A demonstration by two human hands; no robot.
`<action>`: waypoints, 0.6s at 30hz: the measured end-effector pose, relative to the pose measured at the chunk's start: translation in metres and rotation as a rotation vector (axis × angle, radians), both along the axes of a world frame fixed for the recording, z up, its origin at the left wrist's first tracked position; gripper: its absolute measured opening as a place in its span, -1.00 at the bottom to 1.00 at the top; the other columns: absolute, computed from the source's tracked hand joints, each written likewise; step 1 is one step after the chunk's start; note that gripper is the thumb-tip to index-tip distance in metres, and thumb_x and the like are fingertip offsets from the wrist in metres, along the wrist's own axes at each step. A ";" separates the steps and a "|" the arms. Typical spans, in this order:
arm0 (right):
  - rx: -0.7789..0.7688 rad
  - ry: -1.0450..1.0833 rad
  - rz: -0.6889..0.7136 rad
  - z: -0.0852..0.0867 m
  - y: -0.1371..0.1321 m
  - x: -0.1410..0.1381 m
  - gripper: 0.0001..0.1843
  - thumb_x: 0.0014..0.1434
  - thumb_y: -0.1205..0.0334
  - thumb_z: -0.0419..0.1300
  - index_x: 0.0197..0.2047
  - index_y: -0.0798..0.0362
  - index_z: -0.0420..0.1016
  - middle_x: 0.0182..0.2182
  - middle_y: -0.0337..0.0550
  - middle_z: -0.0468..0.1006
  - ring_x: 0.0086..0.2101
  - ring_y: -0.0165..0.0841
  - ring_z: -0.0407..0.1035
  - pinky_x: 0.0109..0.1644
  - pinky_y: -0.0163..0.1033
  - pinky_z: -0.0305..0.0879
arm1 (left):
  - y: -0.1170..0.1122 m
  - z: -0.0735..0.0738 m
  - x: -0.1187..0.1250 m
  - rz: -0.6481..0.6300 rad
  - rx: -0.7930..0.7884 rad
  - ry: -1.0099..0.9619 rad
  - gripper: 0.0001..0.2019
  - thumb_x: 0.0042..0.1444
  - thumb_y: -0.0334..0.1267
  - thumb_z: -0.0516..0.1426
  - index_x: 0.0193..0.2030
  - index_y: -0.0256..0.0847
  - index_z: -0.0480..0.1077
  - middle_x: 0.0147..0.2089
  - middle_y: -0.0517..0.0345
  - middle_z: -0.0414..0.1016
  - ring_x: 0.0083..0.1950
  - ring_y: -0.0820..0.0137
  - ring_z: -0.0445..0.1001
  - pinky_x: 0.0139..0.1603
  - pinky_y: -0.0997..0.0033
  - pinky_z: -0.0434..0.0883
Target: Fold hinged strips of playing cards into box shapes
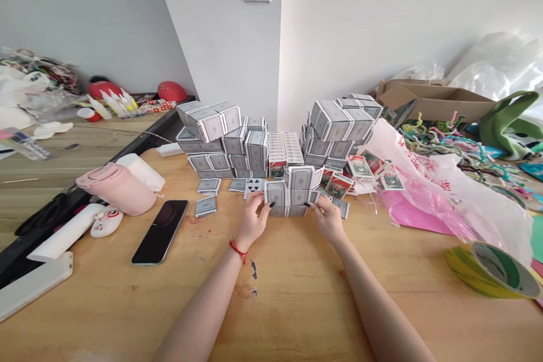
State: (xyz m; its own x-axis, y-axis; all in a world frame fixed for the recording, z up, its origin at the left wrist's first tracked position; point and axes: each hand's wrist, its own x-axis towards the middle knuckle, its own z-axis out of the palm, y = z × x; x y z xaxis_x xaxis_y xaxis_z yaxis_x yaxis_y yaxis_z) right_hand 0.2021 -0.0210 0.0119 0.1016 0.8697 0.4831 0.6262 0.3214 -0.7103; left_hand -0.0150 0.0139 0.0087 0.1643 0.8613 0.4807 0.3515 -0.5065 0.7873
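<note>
A small structure of folded playing cards (pixel 298 198), grey-patterned backs outward, stands in front of me on the table. My left hand (pixel 255 219) pinches its left edge, thumb on the front face. At the lower right edge, my right hand (pixel 328 218) pinches a card part of the same structure; its fingertips behind are hidden. Beside my left hand lies a seven of clubs (pixel 253 188), face up. Behind are larger stacks of card blocks, one left (pixel 220 141) and one right (pixel 341 130), with rows of boxed decks (pixel 285 150) between them.
Loose card packs (pixel 360 167) lie right of the structure, near pink plastic wrapping (pixel 424 192). A tape roll (pixel 492 268) sits at the right. On the left are a phone (pixel 161 232), a pink cup (pixel 119 188) and a mouse (pixel 107 221). A cardboard box (pixel 436 103) stands at back right.
</note>
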 end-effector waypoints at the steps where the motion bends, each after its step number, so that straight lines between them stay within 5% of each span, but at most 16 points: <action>1: 0.006 0.001 -0.005 0.000 0.000 0.000 -0.61 0.16 0.08 -0.01 -0.65 0.01 0.10 -0.64 -0.25 0.19 -0.48 -0.35 0.13 -0.38 -0.27 0.12 | 0.000 0.000 0.000 -0.001 -0.002 -0.003 -0.79 0.13 -0.17 0.02 -0.23 -0.19 0.40 -0.12 -0.02 0.32 0.01 0.29 0.29 0.04 0.25 0.30; 12: 0.028 -0.047 0.018 -0.001 -0.001 0.001 -0.63 0.16 0.13 -0.01 -0.65 0.01 0.18 -0.63 -0.22 0.23 -0.46 -0.33 0.14 -0.34 -0.24 0.14 | -0.001 -0.001 -0.001 -0.001 0.001 0.008 -0.81 0.13 -0.19 0.02 -0.23 -0.21 0.38 -0.11 -0.02 0.32 0.01 0.29 0.29 0.03 0.25 0.29; 18: -0.025 0.119 0.054 -0.005 -0.003 0.001 -0.73 0.08 0.09 0.12 -0.57 0.04 0.31 -0.59 -0.22 0.31 -0.48 -0.36 0.20 -0.36 -0.25 0.17 | 0.000 -0.001 -0.002 -0.003 0.024 0.034 -0.84 0.13 -0.20 0.01 -0.30 -0.21 0.36 -0.14 0.00 0.31 -0.03 0.31 0.30 -0.02 0.28 0.32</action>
State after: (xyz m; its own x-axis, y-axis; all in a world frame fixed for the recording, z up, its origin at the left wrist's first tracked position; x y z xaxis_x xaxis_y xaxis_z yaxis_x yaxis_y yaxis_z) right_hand 0.2026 -0.0236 0.0073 0.1094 0.8870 0.4485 0.5194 0.3337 -0.7867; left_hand -0.0171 0.0135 0.0078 0.1829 0.8491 0.4955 0.3761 -0.5261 0.7627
